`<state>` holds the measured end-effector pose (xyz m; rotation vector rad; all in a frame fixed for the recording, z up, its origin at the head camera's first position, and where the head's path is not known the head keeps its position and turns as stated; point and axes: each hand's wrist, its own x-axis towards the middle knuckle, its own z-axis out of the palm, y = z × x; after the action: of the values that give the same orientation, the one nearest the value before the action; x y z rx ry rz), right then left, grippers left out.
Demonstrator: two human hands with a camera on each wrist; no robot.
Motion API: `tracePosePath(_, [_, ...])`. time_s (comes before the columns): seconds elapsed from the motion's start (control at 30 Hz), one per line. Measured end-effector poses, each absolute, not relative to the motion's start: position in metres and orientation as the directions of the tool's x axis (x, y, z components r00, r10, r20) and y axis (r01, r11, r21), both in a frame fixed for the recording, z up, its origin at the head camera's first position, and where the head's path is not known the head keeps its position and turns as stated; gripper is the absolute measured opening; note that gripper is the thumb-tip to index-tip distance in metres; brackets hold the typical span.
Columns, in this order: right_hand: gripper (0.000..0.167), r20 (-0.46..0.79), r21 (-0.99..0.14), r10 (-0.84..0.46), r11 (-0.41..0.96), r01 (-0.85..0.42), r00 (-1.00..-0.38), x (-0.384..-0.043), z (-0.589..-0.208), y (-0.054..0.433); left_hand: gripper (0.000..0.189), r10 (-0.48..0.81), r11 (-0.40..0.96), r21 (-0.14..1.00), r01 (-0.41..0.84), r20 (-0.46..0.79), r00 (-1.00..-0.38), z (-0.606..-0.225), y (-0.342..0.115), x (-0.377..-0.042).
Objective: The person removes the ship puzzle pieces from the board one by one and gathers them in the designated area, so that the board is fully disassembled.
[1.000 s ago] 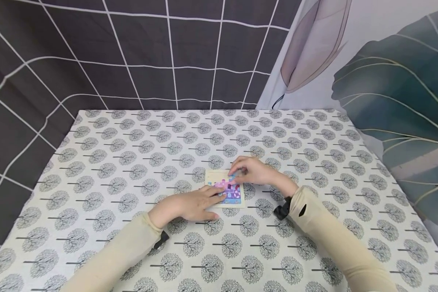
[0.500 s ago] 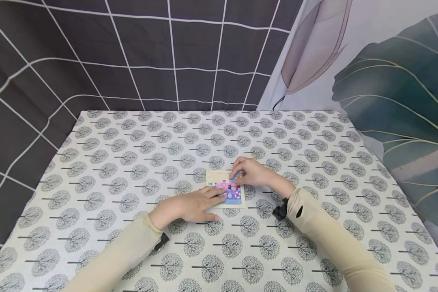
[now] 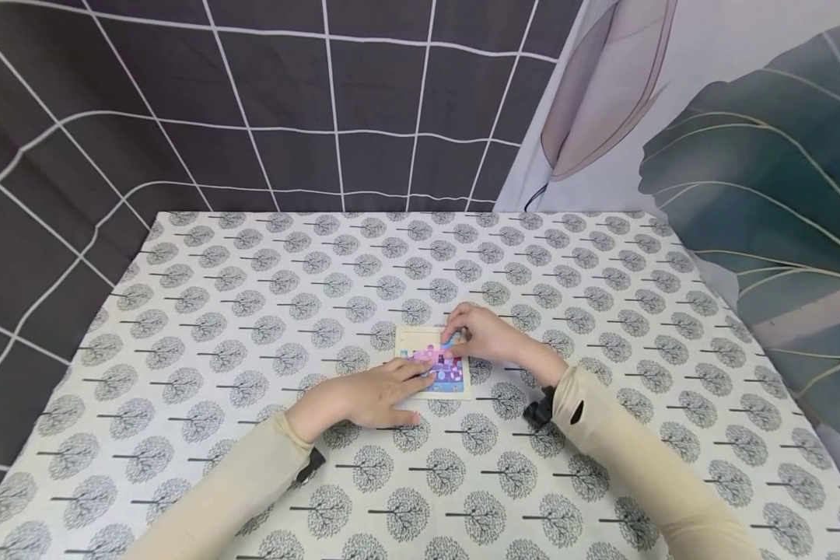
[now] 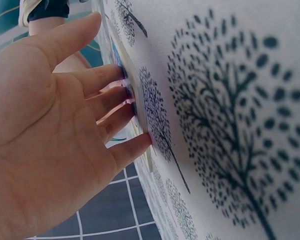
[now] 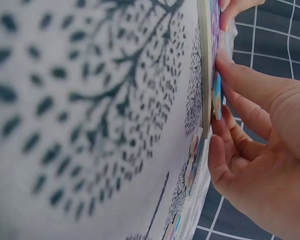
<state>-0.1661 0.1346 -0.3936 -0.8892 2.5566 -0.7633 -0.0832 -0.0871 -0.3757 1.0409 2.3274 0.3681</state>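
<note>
A small jigsaw puzzle (image 3: 450, 386) in a pale tray frame lies mid-table, its picture purple, pink and blue. The upper part of the tray shows bare pale board. My left hand (image 3: 374, 393) comes in from the left; its fairly straight fingers (image 4: 110, 102) rest on the puzzle and its near edge, thumb apart. At the tray's upper right, my right hand (image 3: 486, 333) pinches a blue puzzle piece (image 5: 217, 97) between thumb and fingers. That piece is low over the board's edge in the right wrist view; whether it is seated cannot be told.
Loose puzzle pieces (image 5: 194, 162) lie on the cloth beside the tray in the right wrist view, largely hidden from the head view. A tree-print tablecloth (image 3: 252, 373) covers the table. Behind hangs a dark grid curtain (image 3: 273, 93).
The right hand's fingers shift slightly at the tray's upper right, with the blue puzzle piece between them. My left hand stays in place on the puzzle.
</note>
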Motion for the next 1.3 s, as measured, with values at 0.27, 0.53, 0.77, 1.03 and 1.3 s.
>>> tracePosePath(0.27, [0.022,-0.073,-0.562,-0.691,0.624,-0.542,-0.720,-0.162,-0.393,0.139,0.067,0.748,0.664,0.447,0.600,-0.381,-0.544,-0.377,-0.086,-0.083])
tracePosePath(0.53, [0.025,-0.051,-0.599,-0.699,0.593,-0.538,-0.714,-0.166,-0.397,0.142,0.067,0.744,0.668,0.444,0.597,-0.384,-0.546,-0.377,-0.086,-0.083])
tracePosePath(0.77, [0.027,-0.087,-0.618,-0.719,0.582,-0.528,-0.690,-0.171,-0.396,0.144,0.066,0.752,0.659,0.449,0.604,-0.378,-0.540,-0.377,-0.086,-0.084])
tracePosePath(1.03, [0.028,-0.071,-0.667,-0.698,0.565,-0.486,-0.713,-0.174,-0.395,0.149,0.067,0.753,0.658,0.454,0.601,-0.381,-0.537,-0.378,-0.086,-0.085])
tracePosePath(1.3, [0.029,-0.085,-0.725,-0.689,0.538,-0.430,-0.719,-0.172,-0.390,0.154,0.067,0.746,0.665,0.450,0.595,-0.391,-0.538,-0.378,-0.086,-0.086])
